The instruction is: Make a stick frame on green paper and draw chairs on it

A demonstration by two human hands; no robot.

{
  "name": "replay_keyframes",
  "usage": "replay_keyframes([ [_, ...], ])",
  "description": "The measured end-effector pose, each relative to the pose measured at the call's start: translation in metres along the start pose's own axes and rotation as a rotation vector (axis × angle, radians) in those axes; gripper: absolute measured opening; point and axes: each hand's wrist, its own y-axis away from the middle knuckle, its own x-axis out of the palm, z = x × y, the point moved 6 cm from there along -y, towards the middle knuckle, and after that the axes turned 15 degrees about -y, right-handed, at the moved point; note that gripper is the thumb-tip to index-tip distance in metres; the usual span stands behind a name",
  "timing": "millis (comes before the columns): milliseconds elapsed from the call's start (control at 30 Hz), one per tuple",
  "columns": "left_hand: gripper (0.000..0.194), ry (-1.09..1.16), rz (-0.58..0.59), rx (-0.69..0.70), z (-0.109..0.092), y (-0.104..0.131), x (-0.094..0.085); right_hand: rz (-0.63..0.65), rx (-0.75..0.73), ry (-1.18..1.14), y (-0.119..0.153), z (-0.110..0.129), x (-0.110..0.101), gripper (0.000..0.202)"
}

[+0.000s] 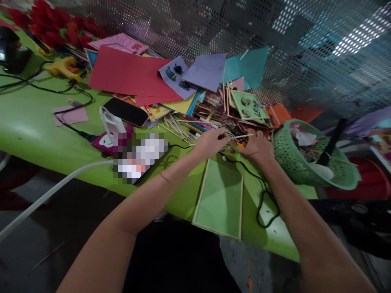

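A thin pale wooden stick [242, 136] spans the gap between my two hands, above the pile at the back of the table. My left hand [211, 143] pinches its left end with bent fingers. At the other end, the closed fingers of my right hand [259, 147] grip it; their tips are partly hidden. Closer to me lies a green sheet [220, 197] with thin wooden strips along its edges. Just beyond my hands are loose sticks [177, 127] and several pens [195, 133]. Small pebbles [231, 149] rest between my hands and the green sheet.
A green basket [282, 152] stands at the right, and a black cord [261, 203] loops before it. Left are a blurred-out lit phone [146, 156], a dark phone [126, 111] and a yellow glue gun [62, 67]. Coloured paper [128, 73] and a framed green card [249, 106] lie behind.
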Motion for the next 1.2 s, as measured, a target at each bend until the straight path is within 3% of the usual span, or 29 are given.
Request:
replay_keyframes([
  [200, 0.018, 0.042, -0.034, 0.007, 0.002, -0.005, 0.0, -0.002, 0.114, -0.334, 0.003, -0.023, 0.002, 0.102],
  [367, 0.02, 0.138, -0.058, 0.009, 0.006, -0.01, 0.001, -0.103, 0.11, -0.81, 0.008, -0.029, -0.004, 0.08],
  [500, 0.019, 0.211, -0.062, 0.006, 0.009, -0.011, 0.0, -0.024, 0.083, -1.228, 0.023, -0.018, -0.004, 0.067],
  [600, 0.02, 0.257, -0.066, -0.02, 0.009, -0.011, -0.001, 0.093, 0.139, -1.392, 0.041, -0.005, -0.001, 0.069],
  [800, 0.022, 0.315, -0.077, -0.074, 0.008, -0.007, -0.002, 0.258, -0.004, -1.353, 0.064, 0.03, -0.006, 0.069],
  [1200, 0.014, 0.225, -0.029, -0.014, 0.0, -0.008, 0.005, 0.276, -0.153, -1.169, 0.055, 0.061, -0.018, 0.055],
])
